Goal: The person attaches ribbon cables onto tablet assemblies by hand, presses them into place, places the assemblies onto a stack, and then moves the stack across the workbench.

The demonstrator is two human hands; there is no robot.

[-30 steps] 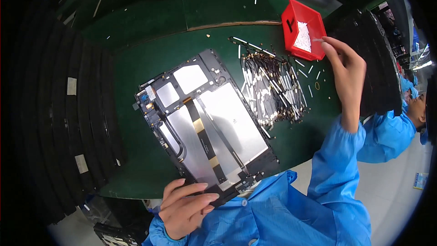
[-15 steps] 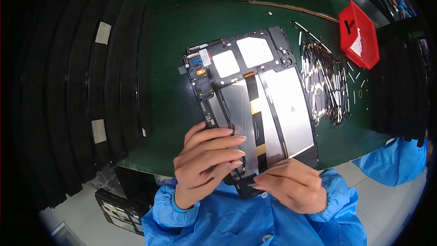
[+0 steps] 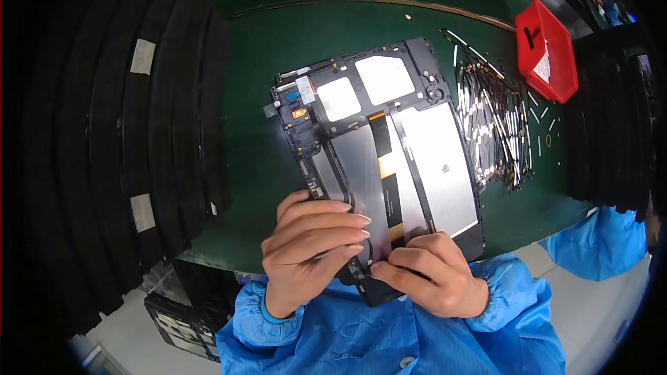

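Observation:
A dismantled tablet [image 3: 445, 167] with a black frame and silvery metal plates lies tilted before me, its lower end close to my body. My left hand [image 3: 313, 250] is closed round its lower left edge, with several fingertips over the metal plate. My right hand [image 3: 431, 274] is closed at the lower end, thumb and fingertips pinched beside the lower tip of a thin black strip; what they hold is hidden. A wide black ribbon cable [image 3: 392, 201] with gold bands runs down the tablet's middle. White pads show in the upper part of the frame.
A heap of thin black and silver strips [image 3: 493, 132] lies right of the tablet on the green table [image 3: 257, 160]. Beyond it stands a red bin [image 3: 566, 62]. Tall black stacks [image 3: 111, 139] line the left side; another dark tablet part [image 3: 184, 326] is low left. A blue sleeve [image 3: 597, 246] shows at right.
My right hand has moved left and slightly up, its fingertips now beside the thin strip's lower tip. The tablet has shifted slightly left in view. My left hand stays nearly in place.

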